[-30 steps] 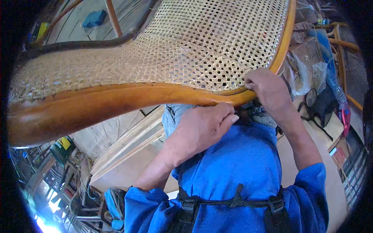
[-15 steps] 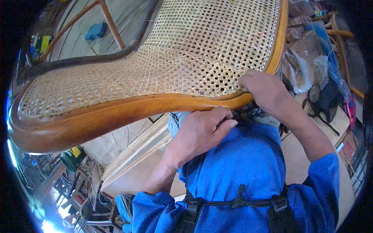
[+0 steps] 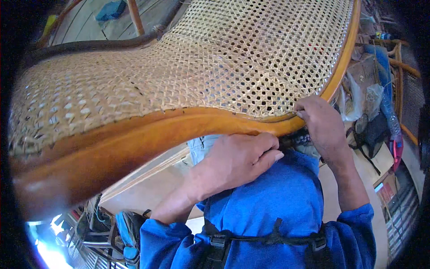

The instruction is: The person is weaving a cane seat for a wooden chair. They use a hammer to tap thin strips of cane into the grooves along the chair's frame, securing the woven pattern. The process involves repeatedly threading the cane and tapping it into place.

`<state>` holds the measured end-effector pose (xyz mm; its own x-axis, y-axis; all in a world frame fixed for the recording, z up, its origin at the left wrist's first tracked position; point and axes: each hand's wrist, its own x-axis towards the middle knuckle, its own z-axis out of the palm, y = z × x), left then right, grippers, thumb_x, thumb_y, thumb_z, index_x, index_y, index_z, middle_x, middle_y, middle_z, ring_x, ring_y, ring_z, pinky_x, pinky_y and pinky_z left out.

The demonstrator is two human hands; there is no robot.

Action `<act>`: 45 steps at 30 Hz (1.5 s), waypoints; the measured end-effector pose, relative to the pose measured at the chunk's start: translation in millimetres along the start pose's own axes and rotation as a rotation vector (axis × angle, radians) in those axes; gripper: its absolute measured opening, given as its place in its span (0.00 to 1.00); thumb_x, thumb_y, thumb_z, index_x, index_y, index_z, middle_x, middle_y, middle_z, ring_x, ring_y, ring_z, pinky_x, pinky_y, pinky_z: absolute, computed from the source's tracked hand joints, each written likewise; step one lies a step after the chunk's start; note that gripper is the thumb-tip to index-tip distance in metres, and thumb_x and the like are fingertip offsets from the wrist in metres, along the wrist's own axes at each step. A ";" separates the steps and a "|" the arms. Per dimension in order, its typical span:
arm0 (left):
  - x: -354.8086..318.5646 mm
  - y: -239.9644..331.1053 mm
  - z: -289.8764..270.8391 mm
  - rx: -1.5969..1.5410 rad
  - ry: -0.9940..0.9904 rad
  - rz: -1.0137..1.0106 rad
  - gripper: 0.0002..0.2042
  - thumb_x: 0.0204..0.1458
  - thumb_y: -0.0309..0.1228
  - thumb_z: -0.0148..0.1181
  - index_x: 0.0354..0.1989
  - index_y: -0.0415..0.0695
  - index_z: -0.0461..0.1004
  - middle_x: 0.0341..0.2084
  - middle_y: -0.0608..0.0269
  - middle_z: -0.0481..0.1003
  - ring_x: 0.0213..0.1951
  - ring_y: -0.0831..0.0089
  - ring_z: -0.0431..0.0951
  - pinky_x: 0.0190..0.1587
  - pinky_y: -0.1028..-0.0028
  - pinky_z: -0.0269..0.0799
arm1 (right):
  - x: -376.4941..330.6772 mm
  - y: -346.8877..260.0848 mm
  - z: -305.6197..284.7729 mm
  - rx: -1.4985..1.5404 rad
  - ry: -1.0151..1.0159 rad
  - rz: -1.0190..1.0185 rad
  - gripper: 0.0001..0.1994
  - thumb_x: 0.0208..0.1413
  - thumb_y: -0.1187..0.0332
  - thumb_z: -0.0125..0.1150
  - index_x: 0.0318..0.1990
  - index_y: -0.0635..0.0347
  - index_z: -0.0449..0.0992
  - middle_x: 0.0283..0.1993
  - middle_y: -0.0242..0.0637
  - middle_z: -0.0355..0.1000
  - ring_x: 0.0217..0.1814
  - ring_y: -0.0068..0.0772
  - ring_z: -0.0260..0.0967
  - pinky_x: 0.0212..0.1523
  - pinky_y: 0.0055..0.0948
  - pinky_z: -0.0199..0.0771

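A curved piece of furniture, like a chair, spreads before me, with a woven cane panel (image 3: pixel 268 58) set in a glossy orange-brown wooden frame (image 3: pixel 197 127). My right hand (image 3: pixel 322 127) is closed at the inner edge of the frame's bend, thumb and fingers pinched together where cane meets wood. Whatever lies between those fingertips is too small to make out. Just below the same bend, my left hand (image 3: pixel 237 157) is closed, its fingers curled against the frame's underside and the thumb lying alongside. Its fingertips are partly hidden, and so is anything they hold.
At the right lie clear plastic bags (image 3: pixel 374 101), a black strapped item (image 3: pixel 374 132) and a long blue wrapped piece (image 3: pixel 384 80). Flat boards (image 3: pixel 143 179) lie below the frame at left. A blue bundle (image 3: pixel 110 10) rests on the floor at upper left.
The view has shifted, and the frame's left end looks nearer and larger. Both hands appear slightly farther right, still at the same bend and still closed.
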<state>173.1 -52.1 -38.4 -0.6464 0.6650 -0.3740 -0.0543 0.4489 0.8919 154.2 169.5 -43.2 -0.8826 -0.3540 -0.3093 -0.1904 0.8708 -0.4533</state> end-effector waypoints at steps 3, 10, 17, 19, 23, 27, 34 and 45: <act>0.9 -0.3 -1.5 0.004 -0.028 0.008 0.10 0.52 0.38 0.54 0.35 0.44 0.71 0.26 0.56 0.73 0.30 0.57 0.75 0.32 0.65 0.71 | 1.0 -0.1 -3.0 0.048 -0.031 0.042 0.07 0.48 0.74 0.49 0.36 0.62 0.70 0.33 0.46 0.68 0.39 0.50 0.67 0.39 0.41 0.68; 1.0 2.6 -4.3 -0.007 -0.040 -0.033 0.11 0.52 0.39 0.54 0.35 0.45 0.72 0.28 0.56 0.75 0.31 0.57 0.76 0.34 0.64 0.72 | 5.6 2.2 -5.3 0.081 -0.040 -0.012 0.05 0.46 0.75 0.53 0.32 0.61 0.70 0.30 0.44 0.68 0.36 0.47 0.68 0.37 0.39 0.69; 0.5 3.2 -6.6 -0.006 -0.080 -0.063 0.11 0.52 0.39 0.54 0.35 0.44 0.73 0.29 0.57 0.75 0.33 0.58 0.76 0.36 0.64 0.73 | 3.0 1.0 0.8 0.021 0.033 -0.028 0.06 0.45 0.74 0.52 0.32 0.59 0.72 0.32 0.40 0.70 0.36 0.44 0.69 0.37 0.36 0.70; 2.0 0.7 -5.3 -0.032 -0.115 -0.075 0.11 0.52 0.39 0.54 0.35 0.44 0.73 0.30 0.57 0.75 0.34 0.59 0.76 0.37 0.64 0.73 | 2.0 -0.4 0.2 -0.031 0.003 0.004 0.07 0.45 0.73 0.52 0.33 0.58 0.73 0.33 0.40 0.70 0.37 0.43 0.69 0.37 0.36 0.70; -1.3 3.2 -7.9 -0.025 -0.126 -0.073 0.12 0.52 0.39 0.54 0.36 0.44 0.73 0.32 0.59 0.75 0.35 0.60 0.76 0.38 0.65 0.73 | 6.0 -4.3 -4.1 -0.024 -0.044 0.013 0.07 0.44 0.73 0.51 0.33 0.58 0.73 0.34 0.39 0.70 0.38 0.42 0.69 0.37 0.36 0.71; 0.9 2.4 -8.0 -0.016 -0.140 -0.037 0.12 0.52 0.39 0.54 0.37 0.44 0.73 0.32 0.58 0.75 0.35 0.60 0.76 0.37 0.65 0.73 | 10.3 -7.3 -12.3 -0.064 -0.142 -0.014 0.08 0.44 0.74 0.49 0.34 0.59 0.70 0.32 0.39 0.68 0.37 0.43 0.68 0.36 0.37 0.70; 2.3 0.6 -4.8 -0.035 -0.145 -0.056 0.11 0.53 0.38 0.53 0.38 0.44 0.72 0.30 0.56 0.74 0.34 0.59 0.76 0.36 0.66 0.72 | 16.0 0.0 -19.3 -0.089 -0.192 -0.150 0.07 0.44 0.72 0.50 0.32 0.61 0.68 0.31 0.41 0.65 0.37 0.45 0.68 0.37 0.38 0.70; 53.0 38.8 -13.0 0.527 0.170 0.088 0.07 0.51 0.32 0.51 0.33 0.42 0.70 0.26 0.52 0.71 0.31 0.52 0.73 0.33 0.60 0.69 | -55.7 24.1 2.0 0.037 0.127 -0.180 0.11 0.42 0.70 0.59 0.37 0.59 0.72 0.36 0.41 0.70 0.41 0.45 0.67 0.43 0.38 0.67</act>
<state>126.8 -7.2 -20.4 -0.7473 0.6273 -0.2192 0.3648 0.6630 0.6538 199.7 209.5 -38.5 -0.8835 -0.4544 -0.1137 -0.3358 0.7836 -0.5227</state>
